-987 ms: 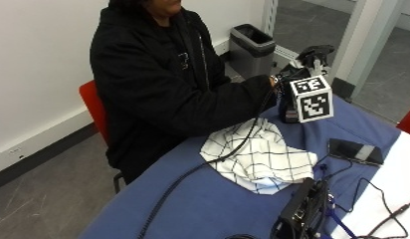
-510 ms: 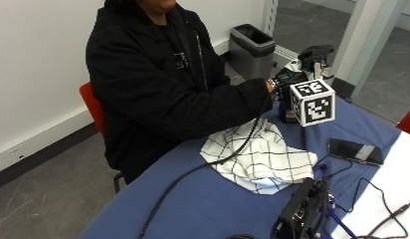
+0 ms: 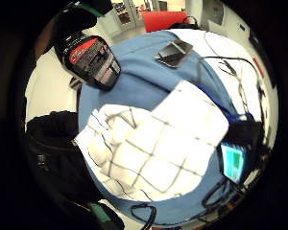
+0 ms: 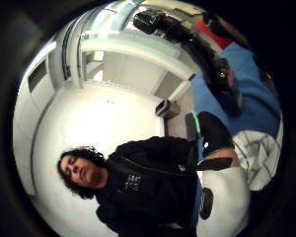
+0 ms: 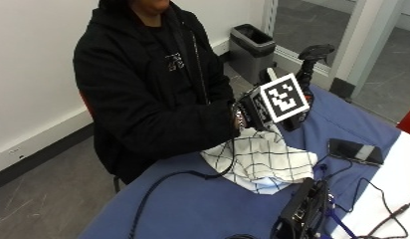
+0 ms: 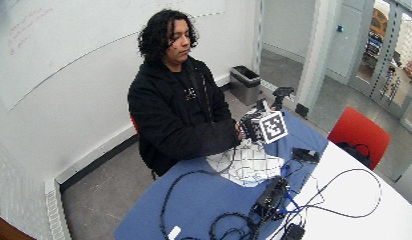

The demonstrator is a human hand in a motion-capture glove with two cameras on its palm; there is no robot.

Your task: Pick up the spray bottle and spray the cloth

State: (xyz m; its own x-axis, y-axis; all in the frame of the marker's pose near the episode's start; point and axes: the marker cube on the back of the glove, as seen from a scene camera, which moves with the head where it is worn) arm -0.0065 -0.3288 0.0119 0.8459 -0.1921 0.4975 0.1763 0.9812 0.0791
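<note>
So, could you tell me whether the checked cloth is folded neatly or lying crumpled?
Crumpled: the cloth lies bunched in loose, uneven folds on the blue table.

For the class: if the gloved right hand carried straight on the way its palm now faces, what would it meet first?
Most likely the checked cloth, which fills the palm view beneath the right hand. The spray bottle stands off to the side on the blue table. Depth is uncertain.

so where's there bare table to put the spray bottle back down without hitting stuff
Bare blue tablecloth lies on the near side of the checked cloth, crossed only by one black cable. Another free patch sits between the cloth and the phone. Crowded: the black device and its tangled wires beside the cloth. The spray bottle stands behind the gloved right hand.
</note>
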